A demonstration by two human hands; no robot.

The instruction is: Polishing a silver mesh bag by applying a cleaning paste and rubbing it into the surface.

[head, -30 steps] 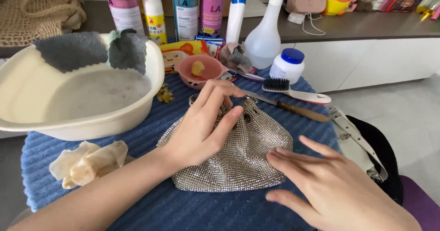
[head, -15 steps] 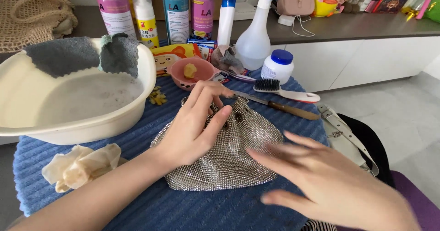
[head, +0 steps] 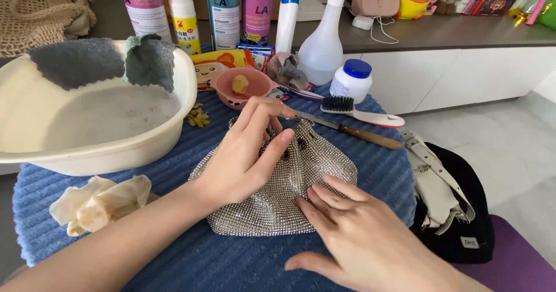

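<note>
Blue ribbed mat [head: 370,170] on the table, silver mesh pouch [head: 289,182] centred, mouth pointing away toward the pink bowl [head: 240,86]. Left hand [head: 243,159] lies on top, fingers curled at the gathered mouth, probably pinching it. Right hand [head: 365,240] flat and open, 2 fingertips pressing the near-right edge. Basin [head: 116,147] sits left.
</note>
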